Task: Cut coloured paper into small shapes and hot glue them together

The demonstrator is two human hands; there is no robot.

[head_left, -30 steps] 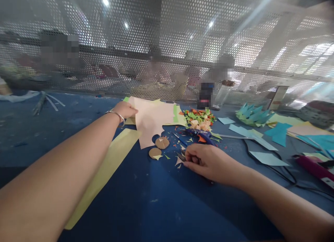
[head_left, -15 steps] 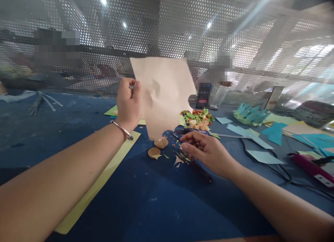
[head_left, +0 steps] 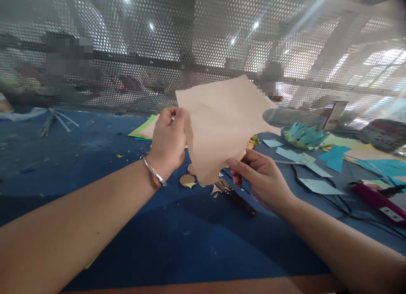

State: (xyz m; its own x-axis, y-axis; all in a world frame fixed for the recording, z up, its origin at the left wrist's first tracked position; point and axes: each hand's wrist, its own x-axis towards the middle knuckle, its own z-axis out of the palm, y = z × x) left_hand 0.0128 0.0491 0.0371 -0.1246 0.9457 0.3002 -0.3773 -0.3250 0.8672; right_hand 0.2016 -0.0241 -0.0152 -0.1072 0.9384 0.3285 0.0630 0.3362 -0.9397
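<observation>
The pale sheet [head_left: 218, 116] is now up off the bench [head_left: 196, 243], held in the air at a slant by both hands. The left hand [head_left: 169, 135] pinches its left edge, fingers closed on the paper. The right hand [head_left: 261, 175], which a second ago was around the dark tool [head_left: 237, 199], has let go of it and grips the sheet's lower right edge, thumb in front and fingers curled behind. That seems to mean a pause in using the tool, with the sheet being turned or looked over. Curved notches run along its right and lower right edges.

The tool lies on the bench beneath the right hand, just beside some scraps [head_left: 216, 189]. Two brown discs [head_left: 187, 181] are near the sheet's lower corner, one partly hidden.

Of containers, little can be made out. What looks like a jar's top [head_left: 278, 98] shows past the sheet; its contents cannot be told. A rounded grey thing [head_left: 385, 135] at the far right may be a basket, but its inside is out of sight.
</observation>
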